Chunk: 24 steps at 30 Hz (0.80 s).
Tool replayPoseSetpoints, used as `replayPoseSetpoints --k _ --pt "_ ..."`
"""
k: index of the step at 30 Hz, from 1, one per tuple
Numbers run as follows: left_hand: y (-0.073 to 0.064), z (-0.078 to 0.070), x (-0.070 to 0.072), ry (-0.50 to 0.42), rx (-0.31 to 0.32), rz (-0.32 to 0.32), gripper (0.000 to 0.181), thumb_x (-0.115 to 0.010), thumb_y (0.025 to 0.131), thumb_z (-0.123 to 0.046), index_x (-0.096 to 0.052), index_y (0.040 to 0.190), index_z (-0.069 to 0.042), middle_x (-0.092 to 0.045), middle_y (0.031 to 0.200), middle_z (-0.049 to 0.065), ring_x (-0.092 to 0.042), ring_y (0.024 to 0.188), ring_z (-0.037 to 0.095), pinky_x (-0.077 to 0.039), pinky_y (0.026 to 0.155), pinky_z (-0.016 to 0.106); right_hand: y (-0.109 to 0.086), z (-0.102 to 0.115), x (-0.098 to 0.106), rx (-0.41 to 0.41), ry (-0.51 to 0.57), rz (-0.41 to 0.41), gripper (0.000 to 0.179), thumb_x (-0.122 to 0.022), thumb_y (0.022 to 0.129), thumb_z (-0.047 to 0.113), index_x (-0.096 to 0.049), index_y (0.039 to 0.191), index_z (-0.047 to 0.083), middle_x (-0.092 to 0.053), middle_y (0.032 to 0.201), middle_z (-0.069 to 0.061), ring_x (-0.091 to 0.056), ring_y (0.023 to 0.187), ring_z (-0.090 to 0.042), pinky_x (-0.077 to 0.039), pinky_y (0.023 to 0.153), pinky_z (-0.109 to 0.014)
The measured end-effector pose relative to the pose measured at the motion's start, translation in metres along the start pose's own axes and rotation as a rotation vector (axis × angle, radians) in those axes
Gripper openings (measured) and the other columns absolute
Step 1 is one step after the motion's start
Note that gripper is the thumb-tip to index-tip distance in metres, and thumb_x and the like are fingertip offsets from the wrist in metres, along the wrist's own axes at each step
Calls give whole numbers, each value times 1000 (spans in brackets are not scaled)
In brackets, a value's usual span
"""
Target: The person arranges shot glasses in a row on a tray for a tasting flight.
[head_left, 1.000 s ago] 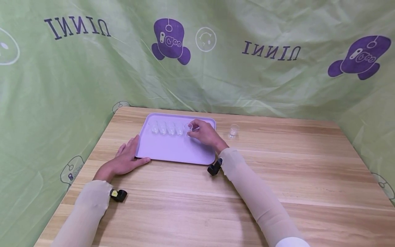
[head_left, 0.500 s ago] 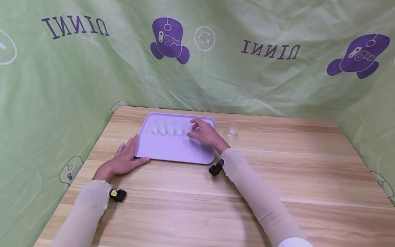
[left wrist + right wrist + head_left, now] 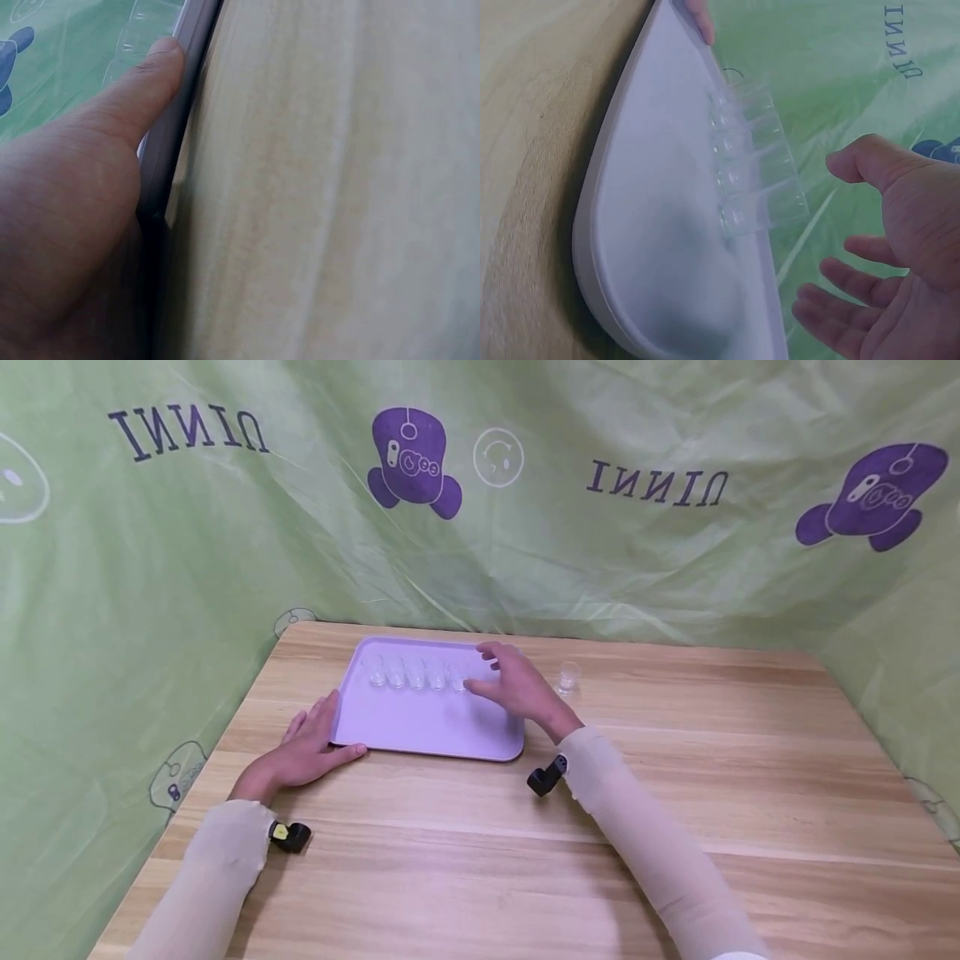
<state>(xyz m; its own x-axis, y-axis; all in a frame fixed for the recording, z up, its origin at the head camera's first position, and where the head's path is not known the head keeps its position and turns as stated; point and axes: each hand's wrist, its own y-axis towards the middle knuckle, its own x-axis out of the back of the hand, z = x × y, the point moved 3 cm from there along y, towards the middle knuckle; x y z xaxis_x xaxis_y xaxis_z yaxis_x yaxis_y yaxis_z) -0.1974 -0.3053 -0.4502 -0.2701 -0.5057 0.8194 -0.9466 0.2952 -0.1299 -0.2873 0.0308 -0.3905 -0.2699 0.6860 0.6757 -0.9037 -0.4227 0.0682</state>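
Note:
A purple rectangular tray [image 3: 420, 722] lies on the table's far left part, with several small clear glasses [image 3: 416, 675] standing upright in a row along its back. My left hand [image 3: 303, 752] rests at the tray's front left corner, fingers along the left side and thumb by the front edge; its thumb [image 3: 154, 71] touches the rim in the left wrist view. Over the tray's right side hovers my right hand [image 3: 521, 685], thumb and fingers spread, holding nothing. Closest to it is the row's rightmost glass [image 3: 769, 210], which in the right wrist view stands apart from the fingers.
Right of the tray, one more clear glass [image 3: 567, 677] stands on the wooden table [image 3: 675, 760]. A green printed cloth [image 3: 540, 560] hangs behind the table and along its sides.
My right hand has let go of the rightmost glass, spread its fingers and drawn back to the right. That glass stays at the end of the row. My left hand has not moved.

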Motion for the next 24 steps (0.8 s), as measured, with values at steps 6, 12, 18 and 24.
replayPoseSetpoints --k 6,12,18,24 --pt "0 1 -3 -3 -7 -1 109 -60 101 -54 10 160 6 5 168 28 7 154 44 8 120 58 -15 -1 17 8 -31 -46 66 -74 95 34 -48 151 8 -49 150 -11 -46 137 -31 -41 111 -46" --pt "-1 -1 0 12 7 12 109 -59 101 -54 11 160 6 7 168 26 9 154 42 8 120 58 -23 -10 37 48 -91 -170 65 -75 94 31 -50 149 7 -39 155 -18 -34 143 -35 -35 114 -54" --pt "0 -1 1 8 -1 16 109 -59 101 -55 11 160 6 7 168 27 9 154 44 9 120 59 -32 -30 59 25 -102 -270 69 -77 93 26 -46 150 4 -29 159 -21 -25 147 -38 -28 116 -60" --pt "-1 0 -1 -2 -10 -1 109 -60 101 -54 9 160 7 5 168 29 7 153 45 8 120 59 -40 -52 72 -6 -104 -269 69 -75 96 32 -45 153 7 -25 164 -19 -20 150 -40 -25 116 -64"
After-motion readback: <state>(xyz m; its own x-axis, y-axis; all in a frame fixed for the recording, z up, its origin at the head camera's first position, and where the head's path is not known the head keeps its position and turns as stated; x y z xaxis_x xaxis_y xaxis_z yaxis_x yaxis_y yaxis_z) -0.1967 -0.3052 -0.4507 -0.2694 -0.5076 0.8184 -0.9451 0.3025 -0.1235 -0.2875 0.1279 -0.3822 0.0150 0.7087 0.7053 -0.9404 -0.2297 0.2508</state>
